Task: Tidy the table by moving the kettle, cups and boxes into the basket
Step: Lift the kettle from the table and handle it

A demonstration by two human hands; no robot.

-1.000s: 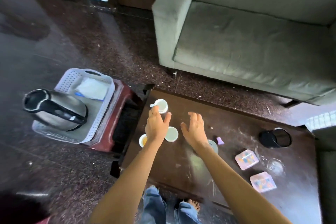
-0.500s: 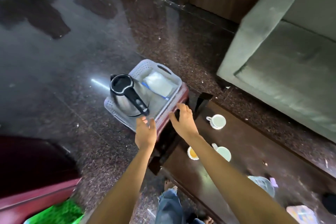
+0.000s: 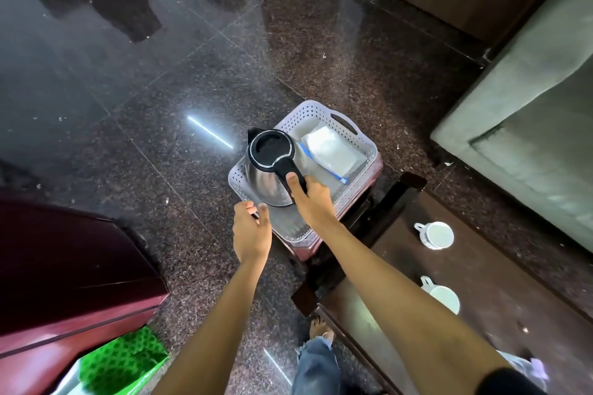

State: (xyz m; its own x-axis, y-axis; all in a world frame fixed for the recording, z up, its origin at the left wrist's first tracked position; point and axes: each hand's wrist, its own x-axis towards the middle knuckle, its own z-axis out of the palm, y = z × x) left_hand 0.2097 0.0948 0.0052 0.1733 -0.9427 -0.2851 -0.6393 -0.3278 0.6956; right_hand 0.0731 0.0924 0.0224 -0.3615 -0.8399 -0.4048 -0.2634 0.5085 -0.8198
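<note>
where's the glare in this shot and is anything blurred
Head view: a bright streak glares off the polished floor beside the kettle; the kettle and the right hand on its handle are sharp; the green bag at the bottom edge is smeared.

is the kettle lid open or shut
Shut: the kettle lid lies flat inside its silver rim; the right hand grips the handle.

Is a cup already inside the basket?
No, the basket shows the kettle and a white packet; both cups in view stand on the table.
</note>
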